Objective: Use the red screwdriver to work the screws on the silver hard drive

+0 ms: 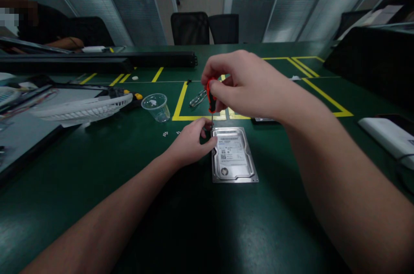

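Note:
A silver hard drive [235, 155] with a white label lies flat on the green table [181, 222]. My right hand [234, 77] grips a red and black screwdriver [211, 96], held upright with its shaft pointing down at the drive's far left corner. Beside that corner, my left hand [196, 141] rests with its thumb on the drive's left edge and its fingers curled near the screwdriver tip. Whether those fingers pinch anything is too small to tell. Small screws [165, 134] lie in a group left of my left hand.
A clear plastic cup [157, 108] stands behind the screws. A transparent-handled tool [198, 99] lies beyond my hands, inside yellow tape lines. White slotted parts [87, 108] and long black bars [155, 59] are at left. At right sits a white box [388, 136]. A person [48, 28] sits far left.

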A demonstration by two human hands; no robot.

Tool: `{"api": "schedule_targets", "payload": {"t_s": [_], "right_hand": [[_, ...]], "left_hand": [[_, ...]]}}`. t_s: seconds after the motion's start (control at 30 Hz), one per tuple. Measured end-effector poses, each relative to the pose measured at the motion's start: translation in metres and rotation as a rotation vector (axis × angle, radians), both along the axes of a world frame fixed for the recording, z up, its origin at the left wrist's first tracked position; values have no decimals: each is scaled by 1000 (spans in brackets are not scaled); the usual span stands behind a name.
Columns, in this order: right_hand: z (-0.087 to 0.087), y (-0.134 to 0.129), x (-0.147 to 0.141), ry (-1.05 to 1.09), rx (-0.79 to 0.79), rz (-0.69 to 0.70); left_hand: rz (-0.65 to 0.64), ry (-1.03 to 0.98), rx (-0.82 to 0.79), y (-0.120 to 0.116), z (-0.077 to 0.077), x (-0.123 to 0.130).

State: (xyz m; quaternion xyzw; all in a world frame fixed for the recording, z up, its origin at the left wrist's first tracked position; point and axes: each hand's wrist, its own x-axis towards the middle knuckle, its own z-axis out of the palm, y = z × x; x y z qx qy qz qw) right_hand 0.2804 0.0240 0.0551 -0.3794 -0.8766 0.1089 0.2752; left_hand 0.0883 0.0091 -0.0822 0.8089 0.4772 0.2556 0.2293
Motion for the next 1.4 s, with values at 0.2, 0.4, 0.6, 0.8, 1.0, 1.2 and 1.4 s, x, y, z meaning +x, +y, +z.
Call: {"api": "schedule_targets", "payload": {"t_s": [0.2,0.4,0.6,0.8,1.0,1.2,1.4], "right_hand": [[5,-5,0,-36,-28,-45],[7,-4,0,-88,36,-47],[5,-2,0,-81,89,-101],[6,-3,1,-91,97,-106],[8,-5,-2,-103,124,-57],[9,-6,-4,-115,98,-70],[4,-4,0,-47,43,-3]], "left_hand": [[-2,-6,-3,0,1,0],[-6,-14,-6,0,0,0],[-16,-12,2,0,0,0],[-10,-4,-12,-1,3,0],[-19,-6,1,-1,3,0],[-8,-4,-3,-1,4,1],[1,3,-12,-1,3,2]]}}
